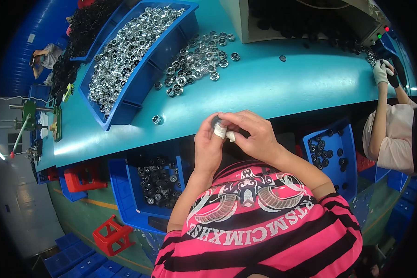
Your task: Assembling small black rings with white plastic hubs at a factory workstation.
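My left hand [207,144] is closed around a small dark round part [216,120], mostly hidden by the fingers. My right hand [255,134] meets it from the other side, its fingertips pressed on the same part. White wrapping covers thumb or finger tips on both hands. Just beyond them, a single shiny silver-and-black wheel-like piece [157,120] lies on the teal table [264,88]. Farther back are many loose pieces of that kind [197,65], beside a long blue bin [139,85] heaped with more.
Below the table edge, a blue bin [133,185] at left holds black wheels, and another blue bin [352,157] at right holds more. A beige machine housing [243,23] stands at the back. A gloved co-worker [394,129] works at far right. Red stools [112,235] stand at left.
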`<state>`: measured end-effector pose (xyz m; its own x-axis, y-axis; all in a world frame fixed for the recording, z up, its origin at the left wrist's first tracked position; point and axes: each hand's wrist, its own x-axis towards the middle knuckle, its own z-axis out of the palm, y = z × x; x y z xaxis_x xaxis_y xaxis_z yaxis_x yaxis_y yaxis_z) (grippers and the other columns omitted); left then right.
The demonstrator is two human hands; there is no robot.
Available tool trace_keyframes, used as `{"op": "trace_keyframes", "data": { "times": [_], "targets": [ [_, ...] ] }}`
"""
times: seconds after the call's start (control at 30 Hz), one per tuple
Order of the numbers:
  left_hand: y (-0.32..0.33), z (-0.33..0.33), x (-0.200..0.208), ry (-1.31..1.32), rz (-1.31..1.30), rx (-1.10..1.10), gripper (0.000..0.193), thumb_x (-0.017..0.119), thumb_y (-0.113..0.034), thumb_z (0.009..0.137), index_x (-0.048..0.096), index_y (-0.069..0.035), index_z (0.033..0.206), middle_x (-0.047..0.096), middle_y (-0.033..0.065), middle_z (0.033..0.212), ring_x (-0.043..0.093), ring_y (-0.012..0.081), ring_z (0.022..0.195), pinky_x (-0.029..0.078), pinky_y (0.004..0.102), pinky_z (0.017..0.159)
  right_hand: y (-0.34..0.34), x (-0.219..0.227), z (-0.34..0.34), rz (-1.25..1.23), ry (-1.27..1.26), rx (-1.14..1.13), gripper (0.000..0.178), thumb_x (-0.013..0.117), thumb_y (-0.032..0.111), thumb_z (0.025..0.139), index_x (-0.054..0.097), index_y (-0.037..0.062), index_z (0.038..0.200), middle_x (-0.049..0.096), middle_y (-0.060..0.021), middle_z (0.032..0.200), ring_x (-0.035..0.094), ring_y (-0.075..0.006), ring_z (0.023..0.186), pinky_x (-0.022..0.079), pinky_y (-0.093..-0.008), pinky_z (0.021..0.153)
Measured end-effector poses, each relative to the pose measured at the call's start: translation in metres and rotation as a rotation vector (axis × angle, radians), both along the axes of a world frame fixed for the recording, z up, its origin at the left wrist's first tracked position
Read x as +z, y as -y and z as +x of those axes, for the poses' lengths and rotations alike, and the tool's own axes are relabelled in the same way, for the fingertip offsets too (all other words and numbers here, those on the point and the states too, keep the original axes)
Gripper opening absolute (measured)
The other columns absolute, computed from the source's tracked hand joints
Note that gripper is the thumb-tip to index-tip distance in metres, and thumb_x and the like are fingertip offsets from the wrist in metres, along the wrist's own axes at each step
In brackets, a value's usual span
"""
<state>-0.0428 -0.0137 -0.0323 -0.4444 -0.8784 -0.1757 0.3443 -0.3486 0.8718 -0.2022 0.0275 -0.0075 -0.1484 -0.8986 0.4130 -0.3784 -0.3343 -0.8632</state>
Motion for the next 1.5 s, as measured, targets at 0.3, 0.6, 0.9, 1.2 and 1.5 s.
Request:
{"op": "trace_keyframes", "data": {
  "times": [0.3,0.6,0.9,1.2,1.5],
  "targets": [
    [0.004,0.01,-0.016,-0.229,0.056,0.031,0.032,0.066,-0.017,0.106,0.059,-0.003,0.134,0.071,0.013,0.104,0.066,0.0153,0.082,0.059,0.0321,0.068,0.003,-0.01,-0.017,0.333,0.295,0.188,0.037,0.076,0.011,0.093,0.071,0.0019,0.129,0.071,-0.0111,0.114,0.071,-0.0186,0.094,0.058,-0.0313,0.081],
    [0.001,0.0,0.003,-0.059,0.124,0.042,0.031,0.062,-0.016,0.108,0.06,-0.002,0.136,0.072,0.0104,0.1,0.069,0.0144,0.076,0.057,0.0273,0.057,0.002,-0.007,-0.012,0.358,0.18,0.215,0.033,0.074,0.009,0.093,0.072,0.0004,0.124,0.071,-0.0094,0.109,0.071,-0.019,0.086,0.056,-0.0331,0.077],
    [0.004,0.008,-0.017,0.129,-0.046,-0.045,0.04,0.059,-0.011,0.108,0.053,-0.002,0.147,0.068,0.0102,0.113,0.07,0.018,0.09,0.065,0.033,0.076,0.002,-0.008,-0.011,0.317,0.068,0.15,0.036,0.07,0.006,0.09,0.071,0.0002,0.125,0.07,-0.0136,0.113,0.072,-0.0257,0.095,0.056,-0.037,0.081],
    [0.011,0.008,0.004,0.022,-0.044,-0.174,0.061,0.059,-0.005,0.106,0.035,0.0,0.162,0.064,0.0132,0.126,0.07,0.02,0.1,0.065,0.0377,0.085,0.009,-0.017,-0.026,0.419,0.257,0.226,0.037,0.063,0.005,0.097,0.069,0.0005,0.133,0.07,-0.0138,0.116,0.07,-0.0229,0.098,0.055,-0.0335,0.086],
    [0.017,0.096,0.007,0.594,-0.378,-0.266,0.042,0.065,-0.01,0.099,0.062,-0.003,0.14,0.074,0.0172,0.115,0.074,0.0267,0.096,0.06,0.0415,0.083,0.047,0.013,-0.086,0.195,-0.208,-0.01,0.034,0.075,0.022,0.094,0.075,0.0043,0.123,0.074,-0.0141,0.104,0.071,-0.0228,0.084,0.057,-0.036,0.077]
  ]
}}
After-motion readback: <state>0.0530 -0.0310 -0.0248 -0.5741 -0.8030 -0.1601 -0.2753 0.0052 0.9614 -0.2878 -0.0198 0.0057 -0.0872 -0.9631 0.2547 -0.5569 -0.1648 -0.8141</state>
